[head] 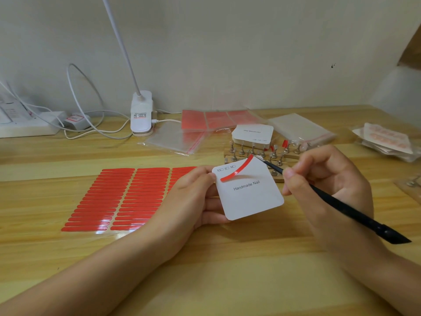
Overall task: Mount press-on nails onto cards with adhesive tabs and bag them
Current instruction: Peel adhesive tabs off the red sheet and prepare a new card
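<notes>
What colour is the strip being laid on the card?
Red strip, glossy, clearest in the head view.

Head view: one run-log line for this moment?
left hand holds white card | right hand tweezers | red adhesive strip half-stuck

What is on the table

2 hands, 1 held card, 1 black tool, 1 lamp, 1 card stack (strips too many to count).

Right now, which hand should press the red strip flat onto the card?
Right hand: its tweezers already pinch the red strip. Left hand is occupied holding the card.
</notes>
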A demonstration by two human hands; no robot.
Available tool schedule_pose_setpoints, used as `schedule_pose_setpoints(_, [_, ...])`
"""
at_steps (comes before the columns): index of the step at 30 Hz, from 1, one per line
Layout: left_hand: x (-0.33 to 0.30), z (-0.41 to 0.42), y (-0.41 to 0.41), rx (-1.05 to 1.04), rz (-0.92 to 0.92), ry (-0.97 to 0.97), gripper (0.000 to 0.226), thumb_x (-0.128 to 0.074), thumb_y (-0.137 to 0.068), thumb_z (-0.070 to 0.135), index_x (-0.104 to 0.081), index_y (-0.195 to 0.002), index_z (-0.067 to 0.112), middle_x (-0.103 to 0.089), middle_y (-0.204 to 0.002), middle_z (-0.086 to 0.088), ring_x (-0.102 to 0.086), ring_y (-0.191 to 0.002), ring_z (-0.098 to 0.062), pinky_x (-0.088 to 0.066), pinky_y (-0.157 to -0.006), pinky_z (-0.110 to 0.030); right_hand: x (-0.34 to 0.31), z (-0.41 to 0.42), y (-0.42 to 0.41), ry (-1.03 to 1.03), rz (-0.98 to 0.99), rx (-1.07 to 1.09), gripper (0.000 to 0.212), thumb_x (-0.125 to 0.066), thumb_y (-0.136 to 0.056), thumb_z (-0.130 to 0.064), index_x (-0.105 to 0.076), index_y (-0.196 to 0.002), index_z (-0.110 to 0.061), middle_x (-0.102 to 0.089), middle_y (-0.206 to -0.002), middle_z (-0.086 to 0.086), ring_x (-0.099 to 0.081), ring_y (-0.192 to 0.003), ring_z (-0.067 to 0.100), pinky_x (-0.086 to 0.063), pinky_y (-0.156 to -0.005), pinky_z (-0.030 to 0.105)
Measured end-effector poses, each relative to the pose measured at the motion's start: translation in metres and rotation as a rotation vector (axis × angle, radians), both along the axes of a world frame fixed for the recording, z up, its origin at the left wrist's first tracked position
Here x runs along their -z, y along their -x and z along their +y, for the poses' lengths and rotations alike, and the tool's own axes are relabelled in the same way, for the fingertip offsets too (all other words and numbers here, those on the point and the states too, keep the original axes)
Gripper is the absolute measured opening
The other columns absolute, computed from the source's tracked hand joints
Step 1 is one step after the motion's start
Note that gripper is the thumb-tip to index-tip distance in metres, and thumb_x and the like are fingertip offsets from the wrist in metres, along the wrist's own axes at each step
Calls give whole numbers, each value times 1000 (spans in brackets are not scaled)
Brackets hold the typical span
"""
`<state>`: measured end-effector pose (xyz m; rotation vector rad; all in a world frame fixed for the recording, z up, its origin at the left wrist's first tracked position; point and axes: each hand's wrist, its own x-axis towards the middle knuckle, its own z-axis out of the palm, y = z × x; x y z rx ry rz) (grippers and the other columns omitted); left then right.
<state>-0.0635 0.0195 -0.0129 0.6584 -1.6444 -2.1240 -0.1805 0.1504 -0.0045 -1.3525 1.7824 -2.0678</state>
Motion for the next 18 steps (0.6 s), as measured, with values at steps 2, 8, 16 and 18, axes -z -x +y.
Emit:
schedule_pose_setpoints(2, [0,0,0,-3,1,-1,28,-31,-99,13,-59,-105,11,-73,-89,-10,-68,-63,-18,-50,-43,-21,0,0,1,-12,-2,7,17,-59,-76,-12,-50,-68,-25,-56,-63,7,-53,-55,5,-45,-56,12])
schedule_pose_setpoints(8, [0,0,0,-19,2,-1,29,-31,-99,13,-59,-106,12,-73,-89,-11,-68,-65,-19,-53,-46,-23,0,1,1,-42,7,30,13,-59,-75,-13,-51,-70,-21,-57,-63,7,-54,-54,5,-44,-55,12])
schedule_pose_setpoints(16, [1,-1,0,-34,10,-10,29,-30,-99,13,-58,-102,14,-74,-87,-9,-68,-62,-18,-50,-43,-22,1,1,2,-57,13,47,15,-59,-74,-13,-51,-68,-25,-55,-64,9,-53,-56,16,-44,-54,15])
schedule_pose_setpoints(18, [1,-1,0,-31,12,-10,29,-29,-99,13,-58,-101,14,-74,-86,-9,-69,-62,-18,-50,-43,-21,1,2,2,-64,13,53,15,-59,-74,-14,-51,-68,-25,-55,-64,9,-53,-56,16,-44,-55,15])
